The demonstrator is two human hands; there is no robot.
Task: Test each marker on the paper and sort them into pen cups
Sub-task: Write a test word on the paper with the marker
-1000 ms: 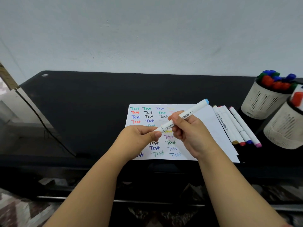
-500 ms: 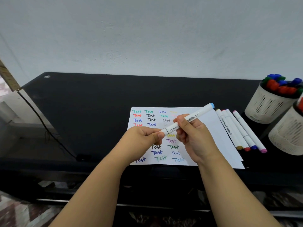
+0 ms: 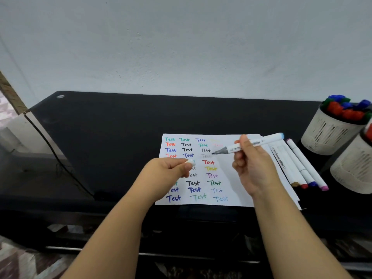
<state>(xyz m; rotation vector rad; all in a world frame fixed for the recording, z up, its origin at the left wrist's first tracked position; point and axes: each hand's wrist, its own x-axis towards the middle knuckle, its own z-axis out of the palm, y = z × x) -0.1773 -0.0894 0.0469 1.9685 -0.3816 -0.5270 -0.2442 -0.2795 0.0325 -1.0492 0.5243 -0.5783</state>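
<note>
At the right edge of the black surface [image 3: 120,127] stand two slotted pen cups: the far cup [image 3: 330,135] is packed with red, blue and green capped markers; the near cup [image 3: 354,168] is partly out of view. The left hand [image 3: 171,170] pinches a white cap [image 3: 190,162] over the paper [image 3: 227,168]. The right hand [image 3: 251,164] grips the uncapped marker [image 3: 253,144], tip above the paper. Four markers [image 3: 298,166] lie beside it.
</note>
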